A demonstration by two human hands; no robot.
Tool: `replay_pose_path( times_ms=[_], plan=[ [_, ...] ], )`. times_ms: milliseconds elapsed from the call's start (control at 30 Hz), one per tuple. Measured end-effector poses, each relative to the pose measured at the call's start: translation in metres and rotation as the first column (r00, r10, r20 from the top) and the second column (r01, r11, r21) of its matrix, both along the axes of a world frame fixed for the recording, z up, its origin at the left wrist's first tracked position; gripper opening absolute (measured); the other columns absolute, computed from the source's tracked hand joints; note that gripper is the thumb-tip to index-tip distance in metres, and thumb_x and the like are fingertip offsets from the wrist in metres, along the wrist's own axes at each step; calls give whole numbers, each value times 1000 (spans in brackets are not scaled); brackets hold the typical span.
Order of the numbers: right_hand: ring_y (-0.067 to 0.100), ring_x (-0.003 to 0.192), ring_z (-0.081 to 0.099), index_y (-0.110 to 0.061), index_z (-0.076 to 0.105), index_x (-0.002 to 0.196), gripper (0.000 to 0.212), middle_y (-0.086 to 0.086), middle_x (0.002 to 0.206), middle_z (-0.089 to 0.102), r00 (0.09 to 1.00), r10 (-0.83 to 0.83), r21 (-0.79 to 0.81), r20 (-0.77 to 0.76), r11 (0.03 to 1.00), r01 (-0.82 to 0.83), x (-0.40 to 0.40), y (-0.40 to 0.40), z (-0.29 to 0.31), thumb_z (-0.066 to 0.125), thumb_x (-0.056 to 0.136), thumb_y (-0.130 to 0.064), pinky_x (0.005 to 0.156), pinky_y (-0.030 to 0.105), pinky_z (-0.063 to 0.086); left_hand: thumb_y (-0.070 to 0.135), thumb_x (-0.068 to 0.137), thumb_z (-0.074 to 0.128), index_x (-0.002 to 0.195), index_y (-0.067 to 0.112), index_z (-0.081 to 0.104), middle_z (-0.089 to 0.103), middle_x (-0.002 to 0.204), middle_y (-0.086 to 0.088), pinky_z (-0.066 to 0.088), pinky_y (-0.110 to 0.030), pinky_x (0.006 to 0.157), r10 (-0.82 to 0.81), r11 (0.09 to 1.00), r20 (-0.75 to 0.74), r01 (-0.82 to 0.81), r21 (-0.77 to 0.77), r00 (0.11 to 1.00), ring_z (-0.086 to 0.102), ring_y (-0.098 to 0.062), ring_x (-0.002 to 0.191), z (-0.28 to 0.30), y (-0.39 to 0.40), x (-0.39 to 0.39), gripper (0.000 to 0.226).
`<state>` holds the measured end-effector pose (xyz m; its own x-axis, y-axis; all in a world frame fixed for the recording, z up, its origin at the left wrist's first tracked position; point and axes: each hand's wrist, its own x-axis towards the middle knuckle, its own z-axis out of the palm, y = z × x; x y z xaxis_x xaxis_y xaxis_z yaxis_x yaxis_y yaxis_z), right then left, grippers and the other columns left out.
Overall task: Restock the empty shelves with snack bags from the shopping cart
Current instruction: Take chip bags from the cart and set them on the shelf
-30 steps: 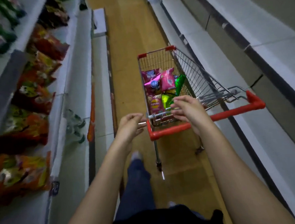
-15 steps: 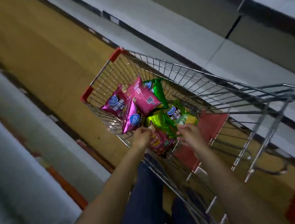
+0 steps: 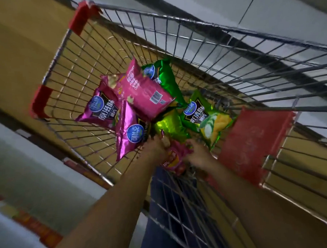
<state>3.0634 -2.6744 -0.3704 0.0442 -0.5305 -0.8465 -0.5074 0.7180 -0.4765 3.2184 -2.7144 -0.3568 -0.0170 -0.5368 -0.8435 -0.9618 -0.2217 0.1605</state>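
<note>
Both hands reach into the near end of the shopping cart (image 3: 173, 27): the left hand (image 3: 156, 147) and the right hand (image 3: 198, 155) close from either side on a red-and-pink snack bag (image 3: 174, 159) lying against the cart's near wall, though motion blur hides how firmly the fingers grip. To do this well, I judge the bag should be pinched at its sealed edges, not squeezed across its puffed middle, then lifted straight up clear of the wire rim. Just beyond lie a crumpled green bag (image 3: 171, 126), a green-and-yellow chip bag (image 3: 205, 120), two purple bags (image 3: 102, 109) (image 3: 130, 134), a pink bag (image 3: 144, 91) showing its barcode, and another green bag (image 3: 162, 75) at the far side. These overlap, so neighbours may drag along. A red child-seat flap (image 3: 253, 146) stands just right of the hands. Pale shelves (image 3: 285, 11) run behind the cart.
</note>
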Motion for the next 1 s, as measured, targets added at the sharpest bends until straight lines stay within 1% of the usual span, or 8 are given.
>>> replay_pose_path(
  times_ms=[100,200,333,467,600,800,867,1000],
  plan=[
    [22,130,46,-10,33,150,100,3,137,47,995,65,-23,76,998,-64,4,1,-14,86,65,-9,102,22,35,31,86,64,125,4,49,56,127,-20,44,-40,95,-108,994,-9,108,6,994,54,-37,118,-8,-15,2,50],
    [25,128,51,-17,35,149,129,5,141,50,987,-6,-22,161,1000,9,4,-1,-21,90,33,-30,106,41,44,27,85,65,115,9,61,64,116,-15,48,-38,87,-221,975,-121,218,-39,968,60,-33,109,11,-35,0,35],
    [24,109,65,-27,57,112,77,2,114,69,959,-112,-5,261,993,117,-8,-7,-6,91,50,2,93,39,54,40,80,73,107,12,67,69,101,-7,51,-33,78,-195,966,-268,138,-219,943,64,-23,92,51,-54,15,39],
    [26,103,68,-23,58,106,70,3,109,71,875,-358,-36,325,920,390,-17,-8,6,88,52,11,91,43,55,42,66,83,124,11,47,49,120,-11,42,-40,94,157,663,-37,-133,-737,987,43,-28,114,76,-71,42,76],
    [18,89,70,-21,57,115,67,1,104,71,737,-605,6,302,774,633,-22,-7,22,86,60,2,77,31,59,42,40,94,147,20,14,35,143,-22,38,-59,105,593,736,-169,-615,-282,787,35,-41,134,58,-74,65,136],
    [20,94,73,-20,60,123,62,2,105,75,521,-766,114,377,597,794,-33,-3,44,81,66,-5,74,34,59,3,74,76,100,9,59,68,106,-16,59,-38,70,622,740,-294,-667,-82,726,69,-27,86,73,-75,89,31],
    [20,93,73,-18,61,122,62,4,105,75,469,-779,158,416,570,806,-38,-6,53,81,64,-9,71,33,58,5,77,74,95,10,62,70,100,-13,57,-26,56,607,770,-305,-638,-2,734,68,-19,78,96,-83,101,22],
    [24,100,71,-18,64,118,62,7,110,74,469,-756,186,457,597,781,-50,-16,72,82,59,-12,80,37,55,19,69,74,109,14,60,72,98,-5,56,-28,62,510,848,-386,-525,73,769,72,-20,83,143,-96,115,42]
  ],
)
